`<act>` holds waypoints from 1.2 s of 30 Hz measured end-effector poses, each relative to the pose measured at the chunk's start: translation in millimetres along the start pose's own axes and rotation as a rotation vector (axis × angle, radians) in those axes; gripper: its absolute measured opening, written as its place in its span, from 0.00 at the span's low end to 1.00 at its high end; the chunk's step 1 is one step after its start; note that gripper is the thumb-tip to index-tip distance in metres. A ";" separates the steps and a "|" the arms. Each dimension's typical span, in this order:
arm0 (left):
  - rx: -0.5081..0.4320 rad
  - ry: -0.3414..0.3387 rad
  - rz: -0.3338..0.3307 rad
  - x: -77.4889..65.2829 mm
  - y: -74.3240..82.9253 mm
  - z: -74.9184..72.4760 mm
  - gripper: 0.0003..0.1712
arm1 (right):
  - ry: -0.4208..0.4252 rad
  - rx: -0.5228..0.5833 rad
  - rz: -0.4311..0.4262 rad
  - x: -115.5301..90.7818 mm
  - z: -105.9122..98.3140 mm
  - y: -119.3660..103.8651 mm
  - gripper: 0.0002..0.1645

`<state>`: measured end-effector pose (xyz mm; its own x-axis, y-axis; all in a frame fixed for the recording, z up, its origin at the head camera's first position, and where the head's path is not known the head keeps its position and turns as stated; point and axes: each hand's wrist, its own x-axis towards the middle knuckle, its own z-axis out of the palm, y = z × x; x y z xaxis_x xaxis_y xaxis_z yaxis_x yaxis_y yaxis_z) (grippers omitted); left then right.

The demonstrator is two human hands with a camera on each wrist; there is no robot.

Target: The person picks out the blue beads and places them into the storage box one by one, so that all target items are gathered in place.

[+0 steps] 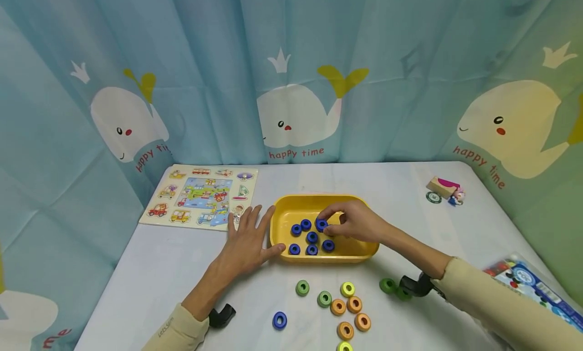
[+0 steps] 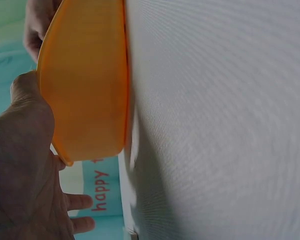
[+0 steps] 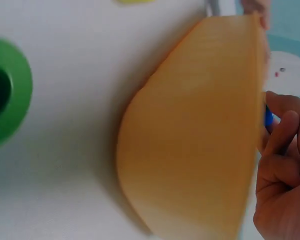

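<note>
A yellow plastic tub (image 1: 325, 259) stands on the table with several blue rings (image 1: 311, 237) lying in its left half. My left hand (image 1: 246, 244) has its fingers spread at the tub's left end, with the thumb on the near left rim. In the left wrist view the same hand (image 2: 25, 150) rests against the tub's edge. Over the inside of the tub, my right hand (image 1: 357, 222) pinches a blue ring (image 1: 321, 225) between thumb and index finger. The tub wall (image 3: 190, 125) hides most of that ring in the right wrist view.
In front of the tub lie a blue ring (image 1: 280, 320), green rings (image 1: 325, 299), yellow rings (image 1: 347, 289) and several orange rings (image 1: 345, 330). A picture puzzle board (image 1: 155, 220) is at back left. Small toys (image 1: 441, 187) lie at back right, a packaged item (image 1: 533, 285) at right.
</note>
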<state>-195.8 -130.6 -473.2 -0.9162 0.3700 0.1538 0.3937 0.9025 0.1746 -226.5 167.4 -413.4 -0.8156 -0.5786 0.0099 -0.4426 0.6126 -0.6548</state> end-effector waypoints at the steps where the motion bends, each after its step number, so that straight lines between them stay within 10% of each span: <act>1: -0.002 -0.004 -0.001 0.2 0.1 0.1 0.54 | -0.010 -0.009 0.011 2.8 1.3 2.7 0.16; 36: -0.017 -0.014 -0.006 0.4 -0.4 -0.8 0.53 | -0.178 -0.111 -0.093 25.2 7.7 34.0 0.17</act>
<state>-196.3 -131.1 -472.4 -0.9194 0.3678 0.1393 0.3895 0.9007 0.1923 -259.2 169.6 -441.2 -0.6952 -0.7150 -0.0741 -0.5587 0.6023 -0.5701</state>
